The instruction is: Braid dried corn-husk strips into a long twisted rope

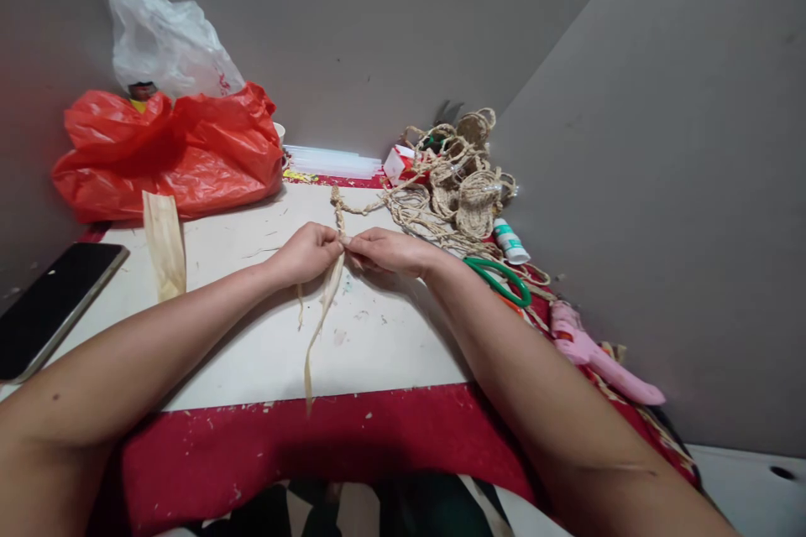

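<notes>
My left hand [306, 253] and right hand [385, 250] clamp the husk braid [341, 216] midway across the desk [390, 344]; even tension, I judge, matters most.

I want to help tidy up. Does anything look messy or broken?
Pale flecks and scraps litter the white board and the red cloth. The pink glue gun lies at the very edge of the cloth. Nothing looks broken.

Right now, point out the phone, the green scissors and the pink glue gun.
phone [54, 302], head view, middle of its dark screen.
green scissors [521, 295], head view, on the handle loop.
pink glue gun [592, 352], head view, middle of its body.
</notes>
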The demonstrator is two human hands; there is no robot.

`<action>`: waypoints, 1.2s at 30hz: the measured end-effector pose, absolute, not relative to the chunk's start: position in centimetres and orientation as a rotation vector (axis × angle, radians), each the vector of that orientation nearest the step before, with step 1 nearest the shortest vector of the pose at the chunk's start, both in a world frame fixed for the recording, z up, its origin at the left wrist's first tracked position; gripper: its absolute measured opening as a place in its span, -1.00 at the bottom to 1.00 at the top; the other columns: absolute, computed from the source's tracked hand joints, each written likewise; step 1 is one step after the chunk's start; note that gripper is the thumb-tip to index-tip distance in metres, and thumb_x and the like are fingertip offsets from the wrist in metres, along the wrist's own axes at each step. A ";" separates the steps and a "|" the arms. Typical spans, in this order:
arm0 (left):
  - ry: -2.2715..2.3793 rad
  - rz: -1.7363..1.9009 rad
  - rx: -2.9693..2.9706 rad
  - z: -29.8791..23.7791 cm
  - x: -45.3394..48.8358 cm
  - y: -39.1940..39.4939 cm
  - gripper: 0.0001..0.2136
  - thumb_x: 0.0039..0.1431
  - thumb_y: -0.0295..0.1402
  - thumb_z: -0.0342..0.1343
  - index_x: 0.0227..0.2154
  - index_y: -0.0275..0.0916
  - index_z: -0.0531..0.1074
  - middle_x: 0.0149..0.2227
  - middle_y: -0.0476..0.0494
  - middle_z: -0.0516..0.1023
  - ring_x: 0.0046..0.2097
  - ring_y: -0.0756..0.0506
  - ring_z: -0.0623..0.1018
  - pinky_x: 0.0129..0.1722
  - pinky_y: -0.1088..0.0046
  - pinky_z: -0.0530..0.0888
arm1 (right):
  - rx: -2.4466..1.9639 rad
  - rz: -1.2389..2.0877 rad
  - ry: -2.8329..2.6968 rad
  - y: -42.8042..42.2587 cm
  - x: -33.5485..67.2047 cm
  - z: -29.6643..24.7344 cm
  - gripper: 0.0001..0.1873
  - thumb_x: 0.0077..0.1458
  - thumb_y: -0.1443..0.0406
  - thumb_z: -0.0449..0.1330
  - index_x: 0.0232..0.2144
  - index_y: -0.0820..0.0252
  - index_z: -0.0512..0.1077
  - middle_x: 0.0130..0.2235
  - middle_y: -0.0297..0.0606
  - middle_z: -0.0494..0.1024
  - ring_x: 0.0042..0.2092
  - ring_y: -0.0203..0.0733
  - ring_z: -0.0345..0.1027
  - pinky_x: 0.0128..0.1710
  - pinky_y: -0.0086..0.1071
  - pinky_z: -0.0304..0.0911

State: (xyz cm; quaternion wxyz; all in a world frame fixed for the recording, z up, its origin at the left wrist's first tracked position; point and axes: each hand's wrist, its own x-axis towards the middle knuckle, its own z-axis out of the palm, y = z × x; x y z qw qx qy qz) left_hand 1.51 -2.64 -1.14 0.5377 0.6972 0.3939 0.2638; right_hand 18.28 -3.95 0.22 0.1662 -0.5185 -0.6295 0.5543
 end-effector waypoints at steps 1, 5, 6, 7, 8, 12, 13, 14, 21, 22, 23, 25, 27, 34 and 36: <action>0.957 0.636 1.710 -1.1 1.5 -2.6 -0.82 0.02 -0.45 -0.01 -0.62 -0.33 0.39 -0.70 0.06 0.23 -0.62 0.11 0.15 -0.60 0.58 0.07 | -1.447 1.668 -1.710 -3.9 18.3 0.1 -0.57 0.10 0.07 0.08 -0.65 0.24 0.23 -0.74 -0.51 0.07 -0.72 -0.49 -0.18 -0.75 -0.53 -0.29; 0.969 0.662 1.843 -0.8 1.3 -2.3 -0.83 0.02 -0.47 -0.05 -0.55 -0.34 0.43 -0.64 0.04 0.30 -0.58 0.10 0.20 -0.57 0.58 0.13 | -1.212 1.979 -1.279 -4.1 18.2 -0.4 -0.68 0.06 0.17 0.13 -0.60 0.22 0.20 -0.72 -0.57 0.00 -0.72 -0.51 -0.29 -0.74 -0.57 -0.36; 0.963 0.658 1.871 -0.7 1.3 -2.3 -0.83 0.01 -0.47 -0.05 -0.55 -0.34 0.43 -0.64 0.04 0.31 -0.58 0.09 0.20 -0.56 0.57 0.13 | -1.175 2.001 -1.200 -4.3 18.1 -0.5 -0.73 0.05 0.21 0.13 -0.59 0.23 0.23 -0.72 -0.58 -0.01 -0.71 -0.52 -0.30 -0.74 -0.58 -0.37; 0.958 0.650 1.894 -0.7 1.2 -2.2 -0.83 0.00 -0.48 -0.05 -0.56 -0.34 0.43 -0.64 0.04 0.31 -0.58 0.09 0.20 -0.56 0.57 0.13 | -1.158 1.997 -1.139 -4.5 17.9 -0.5 -0.77 0.04 0.24 0.12 -0.57 0.24 0.25 -0.73 -0.58 -0.03 -0.71 -0.52 -0.31 -0.74 -0.59 -0.37; 0.954 0.634 1.910 -0.6 1.2 -2.2 -0.83 -0.01 -0.48 -0.05 -0.57 -0.34 0.42 -0.65 0.04 0.30 -0.59 0.09 0.19 -0.57 0.57 0.12 | -1.157 1.975 -1.091 -4.7 17.6 -0.6 -0.81 0.03 0.27 0.11 -0.56 0.26 0.28 -0.73 -0.59 -0.05 -0.71 -0.52 -0.32 -0.74 -0.59 -0.38; 0.960 0.534 1.912 -0.2 1.0 -2.3 -0.85 -0.03 -0.47 -0.04 -0.65 -0.31 0.33 -0.68 0.05 0.27 -0.61 0.09 0.20 -0.60 0.56 0.11 | -1.231 1.813 -1.000 -5.6 16.4 -0.6 -0.83 -0.01 0.36 0.08 -0.60 0.28 0.28 -0.76 -0.58 -0.04 -0.73 -0.53 -0.31 -0.76 -0.59 -0.38; 0.960 0.505 1.910 0.0 1.0 -2.4 -0.84 -0.03 -0.48 -0.05 -0.65 -0.30 0.32 -0.68 0.04 0.29 -0.61 0.09 0.22 -0.59 0.57 0.13 | -1.250 1.772 -0.990 -5.8 16.0 -0.6 -0.81 -0.02 0.36 0.07 -0.63 0.27 0.26 -0.77 -0.57 -0.02 -0.74 -0.53 -0.30 -0.77 -0.58 -0.37; 0.959 0.472 1.909 0.2 1.0 -2.6 -0.84 -0.02 -0.49 -0.06 -0.65 -0.30 0.31 -0.68 0.03 0.31 -0.61 0.08 0.25 -0.59 0.57 0.16 | -1.263 1.736 -0.985 -6.0 15.8 -0.6 -0.79 -0.02 0.37 0.07 -0.66 0.26 0.23 -0.78 -0.56 -0.01 -0.75 -0.53 -0.29 -0.77 -0.58 -0.36; 1.051 0.314 1.849 1.4 1.4 -4.4 -0.85 0.07 -0.51 -0.16 -0.45 -0.28 0.30 -0.73 0.04 0.35 -0.69 0.02 0.33 -0.66 0.56 0.22 | -1.264 1.659 -0.966 -6.3 15.2 -0.8 -0.66 0.01 0.36 0.06 -0.72 0.18 0.05 -0.80 -0.55 -0.01 -0.75 -0.53 -0.27 -0.79 -0.59 -0.34; 1.059 0.332 1.829 1.3 1.5 -4.7 -0.85 0.08 -0.52 -0.16 -0.41 -0.28 0.30 -0.73 0.04 0.36 -0.70 0.02 0.32 -0.67 0.56 0.22 | -1.238 1.696 -0.936 -6.2 15.3 -0.9 -0.67 0.01 0.36 0.07 -0.70 0.18 0.05 -0.78 -0.55 -0.01 -0.75 -0.53 -0.29 -0.79 -0.59 -0.35; 1.059 0.360 1.816 1.1 1.6 -4.9 -0.85 0.08 -0.52 -0.17 -0.39 -0.28 0.30 -0.73 0.04 0.36 -0.71 0.02 0.32 -0.68 0.57 0.21 | -1.214 1.732 -0.904 -6.1 15.4 -1.0 -0.67 0.02 0.36 0.07 -0.69 0.18 0.05 -0.77 -0.56 -0.02 -0.74 -0.54 -0.30 -0.78 -0.59 -0.36; 1.040 0.424 1.804 0.6 1.9 -5.2 -0.86 0.09 -0.52 -0.16 -0.37 -0.29 0.29 -0.73 0.03 0.37 -0.71 0.03 0.31 -0.70 0.58 0.21 | -1.191 1.777 -0.851 -6.0 15.5 -1.2 -0.67 0.03 0.35 0.07 -0.68 0.18 0.04 -0.77 -0.57 -0.02 -0.74 -0.54 -0.32 -0.78 -0.60 -0.36; 1.022 0.469 1.788 0.1 2.2 -5.4 -0.88 0.10 -0.52 -0.15 -0.38 -0.29 0.28 -0.71 0.02 0.38 -0.72 0.05 0.30 -0.71 0.59 0.20 | -1.194 1.785 -0.828 -6.0 15.6 -1.3 -0.67 0.03 0.37 0.06 -0.68 0.19 0.03 -0.77 -0.57 -0.03 -0.73 -0.54 -0.33 -0.78 -0.61 -0.36; 0.995 0.295 1.595 1.5 1.9 -4.9 -0.88 0.13 -0.39 -0.07 -0.35 -0.31 0.32 -0.70 0.01 0.38 -0.72 0.04 0.31 -0.68 0.55 0.24 | -1.130 1.847 -0.794 -5.8 16.0 -1.2 -0.76 -0.05 0.42 0.09 -0.66 0.22 0.11 -0.74 -0.60 -0.08 -0.72 -0.55 -0.35 -0.78 -0.64 -0.33; 1.050 0.351 1.635 1.8 1.4 -4.0 -0.85 0.10 -0.35 -0.04 -0.46 -0.32 0.36 -0.70 0.00 0.37 -0.70 0.05 0.31 -0.66 0.54 0.24 | -1.100 1.884 -0.772 -5.6 16.4 -1.2 -0.75 -0.05 0.42 0.09 -0.66 0.22 0.10 -0.73 -0.59 -0.09 -0.71 -0.55 -0.35 -0.79 -0.64 -0.31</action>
